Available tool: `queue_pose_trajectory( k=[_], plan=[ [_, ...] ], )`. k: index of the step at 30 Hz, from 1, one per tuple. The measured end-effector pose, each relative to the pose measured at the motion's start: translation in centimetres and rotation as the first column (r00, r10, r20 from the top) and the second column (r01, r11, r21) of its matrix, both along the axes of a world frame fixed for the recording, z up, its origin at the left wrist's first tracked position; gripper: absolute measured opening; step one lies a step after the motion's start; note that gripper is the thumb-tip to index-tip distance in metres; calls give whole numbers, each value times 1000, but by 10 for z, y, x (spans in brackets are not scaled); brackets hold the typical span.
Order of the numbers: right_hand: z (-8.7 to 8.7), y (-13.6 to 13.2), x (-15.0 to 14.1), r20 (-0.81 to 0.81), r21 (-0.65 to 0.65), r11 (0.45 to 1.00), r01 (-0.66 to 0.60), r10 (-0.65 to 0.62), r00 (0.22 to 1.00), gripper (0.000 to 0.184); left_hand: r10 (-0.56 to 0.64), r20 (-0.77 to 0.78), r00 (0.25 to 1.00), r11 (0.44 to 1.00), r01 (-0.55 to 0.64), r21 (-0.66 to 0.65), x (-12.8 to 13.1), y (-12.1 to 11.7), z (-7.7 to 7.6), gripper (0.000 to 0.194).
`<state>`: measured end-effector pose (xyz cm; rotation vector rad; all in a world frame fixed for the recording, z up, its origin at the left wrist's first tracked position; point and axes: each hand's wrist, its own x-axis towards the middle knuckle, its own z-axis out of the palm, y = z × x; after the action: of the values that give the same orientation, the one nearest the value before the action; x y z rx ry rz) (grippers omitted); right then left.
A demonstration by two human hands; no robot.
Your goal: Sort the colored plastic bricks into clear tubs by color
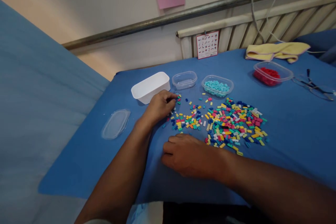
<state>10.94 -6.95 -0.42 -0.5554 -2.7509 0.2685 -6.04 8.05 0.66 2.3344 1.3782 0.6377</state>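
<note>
Both bare arms reach in from the lower edge of the view. The left forearm [123, 171] slants up and to the right, further forward than the other, and runs almost straight through the left wrist [145, 123]. The left hand [160, 106] is back-up, its index finger [172, 95] stretched out to the right and the thumb [171, 105] bent below it; whether their tips meet is unclear. The right forearm [259, 176] enters from the lower right and crosses leftward. The right hand [185, 155] lies nearer the body, back upward, fingers loosely curled and pointing left, its palm hidden. The hands are apart.
</note>
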Motion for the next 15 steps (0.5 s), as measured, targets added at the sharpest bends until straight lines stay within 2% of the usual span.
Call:
queue_pose_trajectory(
  k=[4,8,12,15],
  plan=[
    [1,2,-1,-21,5,1000,5,-5,1000,12,-54,102,993,996,60,-64,17,-1,5,23],
    [-1,2,-2,-38,13,1000,10,-9,999,12,-123,130,984,988,134,-80,52,4,19,21],
    [-2,4,-2,-43,16,1000,-6,7,999,9,-196,135,971,979,201,-28,101,18,32,21],
    [-3,8,0,-29,14,1000,13,-13,999,11,-206,114,972,978,202,43,120,31,36,25]
  ],
)
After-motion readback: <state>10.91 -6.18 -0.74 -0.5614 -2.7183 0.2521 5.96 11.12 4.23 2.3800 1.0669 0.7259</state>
